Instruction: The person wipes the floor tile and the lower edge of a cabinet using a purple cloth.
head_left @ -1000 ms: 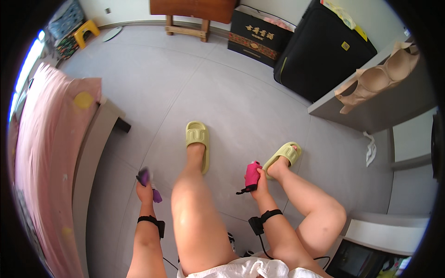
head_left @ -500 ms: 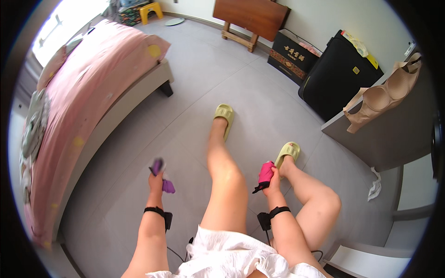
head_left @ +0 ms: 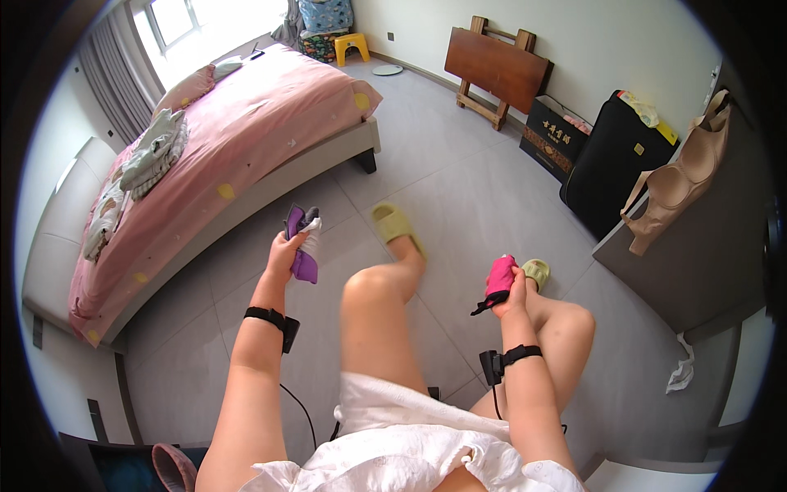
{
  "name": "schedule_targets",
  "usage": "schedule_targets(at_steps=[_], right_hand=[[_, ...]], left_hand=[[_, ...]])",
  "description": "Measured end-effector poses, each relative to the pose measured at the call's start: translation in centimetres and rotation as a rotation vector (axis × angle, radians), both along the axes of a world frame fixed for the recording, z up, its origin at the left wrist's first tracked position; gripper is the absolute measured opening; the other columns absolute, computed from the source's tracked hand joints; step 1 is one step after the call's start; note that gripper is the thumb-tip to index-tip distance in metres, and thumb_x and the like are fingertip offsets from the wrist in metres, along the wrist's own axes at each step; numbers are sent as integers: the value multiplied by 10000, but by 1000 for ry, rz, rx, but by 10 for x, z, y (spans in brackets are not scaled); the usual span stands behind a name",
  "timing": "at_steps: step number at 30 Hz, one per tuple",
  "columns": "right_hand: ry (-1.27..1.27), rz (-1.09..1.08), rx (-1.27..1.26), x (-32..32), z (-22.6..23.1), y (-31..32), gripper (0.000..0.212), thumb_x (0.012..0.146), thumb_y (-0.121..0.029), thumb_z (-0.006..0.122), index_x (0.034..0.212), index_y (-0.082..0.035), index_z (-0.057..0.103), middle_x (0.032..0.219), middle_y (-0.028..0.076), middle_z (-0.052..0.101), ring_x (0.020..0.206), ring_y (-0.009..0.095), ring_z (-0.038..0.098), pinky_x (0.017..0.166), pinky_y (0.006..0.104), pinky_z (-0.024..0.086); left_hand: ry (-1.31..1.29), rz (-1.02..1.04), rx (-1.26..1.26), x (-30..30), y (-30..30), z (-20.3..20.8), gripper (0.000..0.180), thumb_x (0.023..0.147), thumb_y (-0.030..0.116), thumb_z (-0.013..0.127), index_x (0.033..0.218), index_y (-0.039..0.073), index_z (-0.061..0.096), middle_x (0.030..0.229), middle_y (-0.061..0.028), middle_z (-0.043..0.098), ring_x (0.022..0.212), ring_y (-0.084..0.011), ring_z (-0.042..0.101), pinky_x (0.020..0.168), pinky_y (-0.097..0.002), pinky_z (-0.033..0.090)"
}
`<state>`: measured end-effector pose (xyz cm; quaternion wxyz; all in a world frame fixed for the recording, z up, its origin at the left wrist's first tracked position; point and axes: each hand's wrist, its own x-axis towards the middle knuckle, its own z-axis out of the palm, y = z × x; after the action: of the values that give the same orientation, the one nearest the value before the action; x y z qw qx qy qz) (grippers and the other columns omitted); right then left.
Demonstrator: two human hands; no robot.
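Out in front on the left, my left hand (head_left: 284, 253) is closed round a bunch of small cloth pieces (head_left: 304, 269), purple, white and dark grey; the purple hangs below the fingers. On the right, my right hand (head_left: 512, 297) grips a bright pink bundle (head_left: 500, 275) with a black strap or edge at its lower end. Its exact kind is not clear. Both bundles are held in the air above the floor. Black bands with small boxes circle both forearms. My feet wear green slippers (head_left: 398, 230), the left one blurred.
To the left stands a bed (head_left: 270, 115) with a pink cover and crumpled clothes (head_left: 152, 156). Along the right wall are a folded wooden table (head_left: 498, 69), a black box (head_left: 553, 138), a black suitcase (head_left: 602, 168) and a grey panel (head_left: 697, 262) with a beige bra (head_left: 676, 187) over it.
The view has turned left and lifted, showing more of the bed and window. My left hand has risen with its cloth. My left leg has stepped, knee now bent. Both hands keep their holds.
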<state>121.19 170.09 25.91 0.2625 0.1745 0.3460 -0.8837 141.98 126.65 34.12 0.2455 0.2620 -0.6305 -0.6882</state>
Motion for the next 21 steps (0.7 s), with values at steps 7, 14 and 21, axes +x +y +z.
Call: schedule_targets(at_steps=[7,14,21], right_hand=[[-12,172,181,-29,-17,-5,309,803,-375,560,987,-126,574,845,29,597,701,205,574,583,333,460],[-102,304,494,-23,-97,-65,374,790,-365,599,1042,-89,580,862,52,576,751,179,562,607,315,479],[-32,586,701,-54,-158,-112,383,797,-345,610,1040,-53,563,886,53,582,766,171,550,617,302,459]], left_hand=[[-112,85,-126,7,-13,4,261,810,167,668,978,-6,568,824,-45,607,699,-116,584,613,-260,471],[-95,105,308,33,-69,-44,291,912,249,590,1058,-3,573,888,-47,631,724,-137,617,634,-286,509],[13,95,680,3,-101,-122,333,911,282,586,1121,25,571,929,-46,656,779,-155,641,698,-301,529]])
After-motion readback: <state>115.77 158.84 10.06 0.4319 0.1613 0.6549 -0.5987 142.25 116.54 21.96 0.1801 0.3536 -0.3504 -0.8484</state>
